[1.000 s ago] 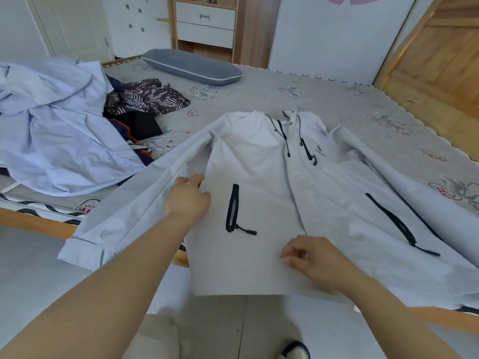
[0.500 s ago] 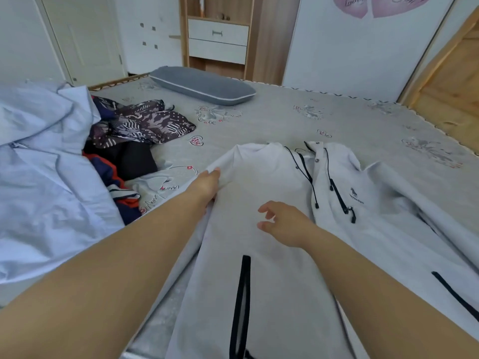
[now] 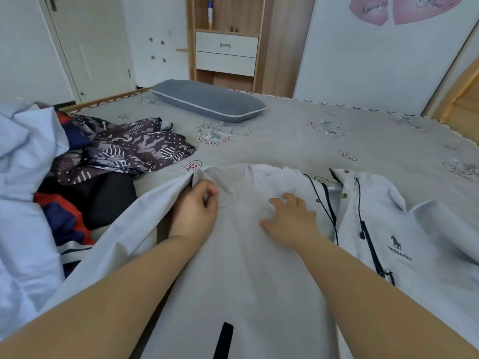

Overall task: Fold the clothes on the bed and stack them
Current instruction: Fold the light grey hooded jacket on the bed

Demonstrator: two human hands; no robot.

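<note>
Grey pillow (image 3: 207, 101) lies at far side of bed, white piping along its edge. Behind it, wooden shelf unit (image 3: 225, 40) with two white drawers; bottle (image 3: 210, 15) upright on shelf above. White door (image 3: 88, 45) at left. Two pink hearts (image 3: 396, 7) on right wall.
</note>
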